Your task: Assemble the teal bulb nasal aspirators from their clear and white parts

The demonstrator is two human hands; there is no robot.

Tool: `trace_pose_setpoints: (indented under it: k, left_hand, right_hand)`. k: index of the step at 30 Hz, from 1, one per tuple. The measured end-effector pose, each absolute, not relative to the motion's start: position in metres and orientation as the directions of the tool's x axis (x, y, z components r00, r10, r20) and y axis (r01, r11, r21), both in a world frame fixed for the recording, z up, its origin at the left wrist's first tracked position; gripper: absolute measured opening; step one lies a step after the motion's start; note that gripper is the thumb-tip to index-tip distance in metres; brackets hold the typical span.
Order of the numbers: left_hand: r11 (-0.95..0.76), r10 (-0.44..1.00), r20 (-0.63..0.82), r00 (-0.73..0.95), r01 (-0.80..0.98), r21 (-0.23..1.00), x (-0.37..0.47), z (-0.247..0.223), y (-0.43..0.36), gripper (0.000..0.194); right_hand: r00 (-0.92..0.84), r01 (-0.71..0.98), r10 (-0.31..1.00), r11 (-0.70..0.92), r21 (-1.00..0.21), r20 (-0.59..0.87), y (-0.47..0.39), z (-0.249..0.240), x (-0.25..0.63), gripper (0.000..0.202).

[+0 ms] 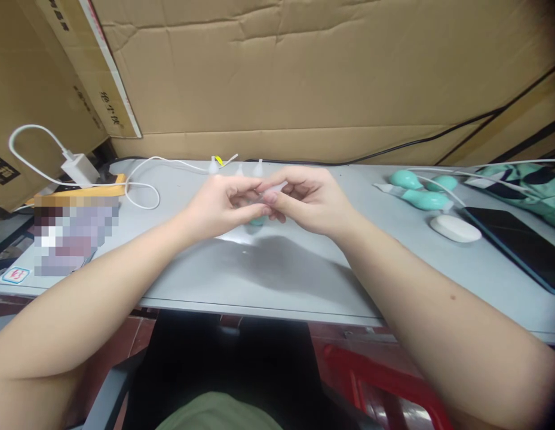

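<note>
Over the middle of the grey table [286,298], my left hand [218,206] and my right hand [306,200] meet at the fingertips. Between them is a small translucent white tip [277,189], pinched by my right thumb and fingers. My left fingers are closed at its other end, partly hidden by the thumbs. A teal piece [257,221] shows just under my hands; I cannot tell whether it is held or on the table. Behind my hands stand white nozzle tips [213,166], [258,168], their lower parts hidden.
On the right are teal bulbs [405,180], a white oval case [455,229], a dark phone [519,239] and patterned teal fabric [528,188]. At left, a white charger [82,170] with a looped cable sits on an orange-yellow strip [80,192]. Cardboard [277,77] rises behind.
</note>
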State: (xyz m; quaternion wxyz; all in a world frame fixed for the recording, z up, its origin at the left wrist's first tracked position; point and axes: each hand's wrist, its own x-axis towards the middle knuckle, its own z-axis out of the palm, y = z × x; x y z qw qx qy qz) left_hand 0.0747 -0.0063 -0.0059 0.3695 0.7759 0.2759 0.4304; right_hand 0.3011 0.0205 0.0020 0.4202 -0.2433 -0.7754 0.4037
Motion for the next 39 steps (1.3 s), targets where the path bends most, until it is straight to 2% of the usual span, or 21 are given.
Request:
trace_pose_setpoints:
  k: [5, 10, 13, 16, 18, 21, 24, 26, 30, 33, 36, 39]
  left_hand:
    - [-0.506, 0.788, 0.416, 0.454, 0.093, 0.857, 0.070, -0.006, -0.002, 0.033]
    - [-0.523, 0.809, 0.408, 0.424, 0.199, 0.829, 0.069, -0.001, -0.006, 0.024]
    - [-0.515, 0.828, 0.390, 0.402, 0.272, 0.813, 0.068, 0.002, -0.007, 0.017]
    - [-0.472, 0.858, 0.342, 0.383, 0.326, 0.819, 0.063, 0.003, -0.001, 0.012]
    - [-0.437, 0.870, 0.312, 0.381, 0.305, 0.846, 0.057, 0.004, 0.004, 0.013]
    - [-0.433, 0.858, 0.333, 0.392, 0.203, 0.878, 0.049, 0.006, 0.008, 0.030]
    - [-0.460, 0.827, 0.365, 0.428, 0.142, 0.877, 0.047, 0.009, 0.007, 0.038]
    - [-0.451, 0.815, 0.350, 0.462, 0.126, 0.884, 0.047, 0.009, 0.004, 0.031]
    - [-0.412, 0.811, 0.302, 0.501, 0.123, 0.903, 0.049, 0.007, 0.001, 0.023]
    - [-0.413, 0.813, 0.303, 0.497, 0.127, 0.902, 0.050, 0.006, 0.001, 0.023]
    - [-0.407, 0.821, 0.300, 0.486, 0.129, 0.904, 0.051, 0.007, 0.000, 0.026]
    - [-0.395, 0.821, 0.298, 0.488, 0.107, 0.912, 0.053, 0.008, -0.001, 0.027]
  right_hand:
    - [-0.534, 0.071, 0.701, 0.594, -0.801, 0.473, 0.020, 0.000, 0.305, 0.031]
    - [-0.489, 0.185, 0.687, 0.684, -0.705, 0.538, 0.016, -0.005, 0.305, 0.020]
    - [-0.420, 0.185, 0.689, 0.702, -0.688, 0.591, 0.013, -0.005, 0.303, 0.022]
    - [-0.328, 0.123, 0.716, 0.679, -0.724, 0.616, 0.007, 0.001, 0.304, 0.033]
    - [-0.403, 0.090, 0.725, 0.639, -0.764, 0.559, 0.004, 0.008, 0.307, 0.034]
    - [-0.677, 0.209, 0.676, 0.556, -0.805, 0.291, 0.004, 0.013, 0.311, 0.024]
    - [-0.814, 0.352, 0.576, 0.586, -0.730, 0.070, 0.007, 0.005, 0.307, 0.012]
    - [-0.845, 0.395, 0.535, 0.633, -0.665, 0.007, 0.009, -0.002, 0.302, 0.007]
    - [-0.856, 0.433, 0.515, 0.659, -0.615, -0.051, 0.009, -0.005, 0.299, 0.022]
    - [-0.829, 0.372, 0.554, 0.643, -0.670, 0.071, 0.008, 0.003, 0.303, 0.017]
    - [-0.680, 0.247, 0.649, 0.640, -0.728, 0.340, 0.009, 0.007, 0.307, 0.019]
    - [-0.510, 0.146, 0.654, 0.706, -0.693, 0.559, 0.011, 0.003, 0.304, 0.013]
